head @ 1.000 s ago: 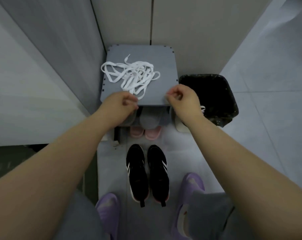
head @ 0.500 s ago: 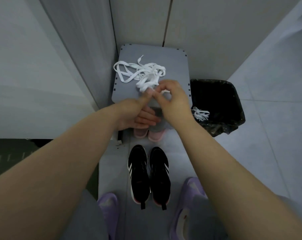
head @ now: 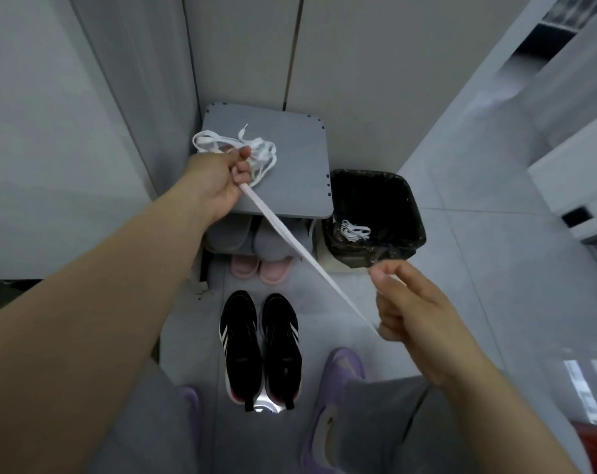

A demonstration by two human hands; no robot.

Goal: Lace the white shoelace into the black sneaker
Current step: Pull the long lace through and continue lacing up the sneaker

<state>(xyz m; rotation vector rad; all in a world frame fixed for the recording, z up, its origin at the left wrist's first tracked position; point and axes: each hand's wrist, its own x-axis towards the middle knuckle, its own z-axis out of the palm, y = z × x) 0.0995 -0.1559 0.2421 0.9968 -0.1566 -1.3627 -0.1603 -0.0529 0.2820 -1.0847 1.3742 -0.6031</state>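
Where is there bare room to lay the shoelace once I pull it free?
The right half of the grey stand top, between the heaped white shoelace and the black bin, is bare. So are the floor tiles right of the bin. Around the black sneakers, pink slippers and purple slippers it is crowded.

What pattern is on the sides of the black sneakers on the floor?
Slanted white stripes on each black sneaker; head view.

Your hands were together at centre frame and have now split. Your right hand (head: 410, 302) pulled down to the lower right, pinching the shoelace (head: 290, 241). Your left hand (head: 218, 181) shifted up-left, gripping it by the pile. The lace is now stretched straight between them.
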